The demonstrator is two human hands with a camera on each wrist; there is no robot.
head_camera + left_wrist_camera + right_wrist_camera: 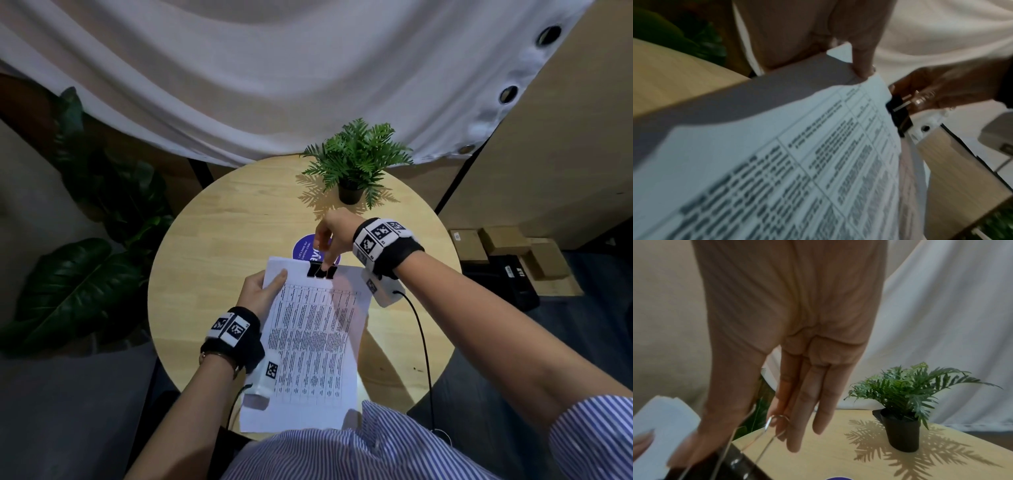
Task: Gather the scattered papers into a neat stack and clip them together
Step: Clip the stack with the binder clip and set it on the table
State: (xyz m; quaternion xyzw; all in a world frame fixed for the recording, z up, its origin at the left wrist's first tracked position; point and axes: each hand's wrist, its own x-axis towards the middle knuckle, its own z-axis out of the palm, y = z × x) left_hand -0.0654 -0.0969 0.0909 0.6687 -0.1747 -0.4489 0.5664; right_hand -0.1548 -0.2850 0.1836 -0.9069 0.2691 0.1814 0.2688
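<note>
Above the table (205,240), left hand (262,293) pinches lengthwise-away papers (308,342); right hand (330,236) pinches far-edge binder clip (321,270).

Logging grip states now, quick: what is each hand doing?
Left hand: grips the paper stack near its top corner.
Right hand: pinches the wire handles of the binder clip.

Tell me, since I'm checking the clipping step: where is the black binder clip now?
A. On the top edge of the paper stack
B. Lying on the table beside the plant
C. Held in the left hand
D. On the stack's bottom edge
A: the black binder clip sits on the top edge of the paper stack, with the right hand at its wire handles while the left hand holds the stack's upper left corner.
</note>
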